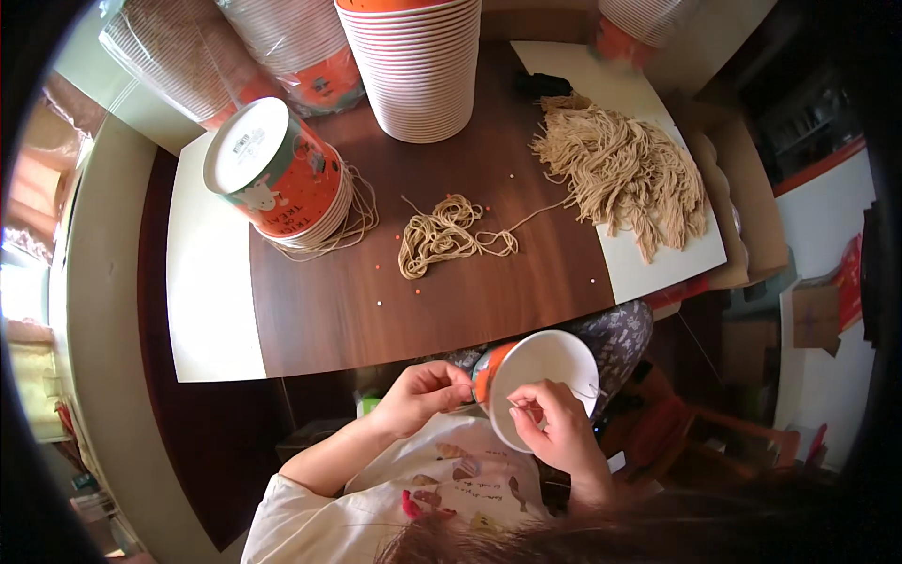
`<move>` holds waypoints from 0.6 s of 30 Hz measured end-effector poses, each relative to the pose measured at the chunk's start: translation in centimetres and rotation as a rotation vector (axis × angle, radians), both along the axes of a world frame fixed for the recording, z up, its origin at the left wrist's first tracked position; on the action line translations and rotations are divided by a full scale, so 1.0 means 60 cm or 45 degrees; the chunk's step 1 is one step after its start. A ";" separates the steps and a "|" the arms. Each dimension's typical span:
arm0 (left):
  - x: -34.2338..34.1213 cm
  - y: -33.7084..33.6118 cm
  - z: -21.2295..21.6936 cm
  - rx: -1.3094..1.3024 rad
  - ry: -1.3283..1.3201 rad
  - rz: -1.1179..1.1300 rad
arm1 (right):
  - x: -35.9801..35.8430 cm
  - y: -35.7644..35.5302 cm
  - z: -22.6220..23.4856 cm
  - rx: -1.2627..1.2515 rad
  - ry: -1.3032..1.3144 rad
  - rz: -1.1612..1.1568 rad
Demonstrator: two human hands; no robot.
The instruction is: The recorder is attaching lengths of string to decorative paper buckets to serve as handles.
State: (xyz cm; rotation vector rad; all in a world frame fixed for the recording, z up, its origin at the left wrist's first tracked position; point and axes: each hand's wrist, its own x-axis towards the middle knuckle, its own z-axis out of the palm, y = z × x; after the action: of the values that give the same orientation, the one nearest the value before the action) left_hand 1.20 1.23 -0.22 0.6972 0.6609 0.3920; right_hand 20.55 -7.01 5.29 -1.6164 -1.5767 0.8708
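Note:
A paper bucket (573, 359), white inside with an orange printed outer wall, rests in my lap below the table edge, its mouth tilted up toward me. My left hand (427, 399) is closed in a pinch beside the orange wall; what its fingertips hold is too small to make out. Over the bucket's mouth, my right hand (554, 428) is bent with thumb and fingers pinched together, and whatever lies between them is hidden. A thin strand of cord (592, 390) shows at the bucket's right rim.
A tangle of beige cord (437, 235) lies mid-table, one strand running to a large cord bundle (625, 174). Upside-down orange buckets (291, 179) stand stacked at left. A tall white-rimmed stack (413, 70) and plastic-wrapped stacks (178, 56) stand behind. Small dots (418, 291) dot the tabletop.

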 end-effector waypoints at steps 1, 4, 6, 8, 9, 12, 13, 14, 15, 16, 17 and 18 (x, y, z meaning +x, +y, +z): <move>0.014 0.000 0.008 0.012 0.007 -0.016 | 0.001 0.006 0.004 0.044 -0.007 0.017; 0.036 0.006 0.008 0.106 -0.057 -0.121 | 0.009 0.026 0.009 0.148 0.033 0.098; 0.047 0.004 0.005 0.196 -0.038 -0.178 | 0.013 0.035 0.014 0.160 0.012 0.135; 0.056 0.006 0.004 0.235 -0.096 -0.146 | 0.016 0.040 0.013 0.131 0.209 0.126; 0.058 0.008 0.007 0.293 -0.079 -0.204 | 0.023 0.041 0.007 0.177 0.133 0.165; 0.060 0.009 0.001 0.407 -0.029 -0.307 | 0.030 0.058 0.009 0.210 0.148 0.254; 0.062 0.008 -0.001 0.450 0.036 -0.319 | 0.031 0.065 0.004 0.255 0.142 0.253; 0.064 0.009 -0.003 0.492 0.102 -0.329 | 0.034 0.067 0.002 0.110 0.224 0.217; 0.064 0.010 -0.004 0.493 0.101 -0.335 | 0.037 0.068 -0.001 -0.037 0.307 0.180; 0.065 0.013 -0.004 0.335 0.014 -0.307 | 0.039 0.068 -0.006 0.016 0.204 0.108; 0.065 0.016 -0.004 0.175 -0.071 -0.279 | 0.040 0.066 -0.018 0.017 0.201 0.092; 0.065 0.020 -0.005 0.085 -0.058 -0.277 | 0.040 0.062 -0.034 0.201 -0.015 -0.030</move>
State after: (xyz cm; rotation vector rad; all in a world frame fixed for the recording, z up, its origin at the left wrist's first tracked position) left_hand 5.07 2.45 -0.52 0.8128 0.5245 0.2294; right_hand 22.97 -3.31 3.25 -1.5273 -1.5900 0.7076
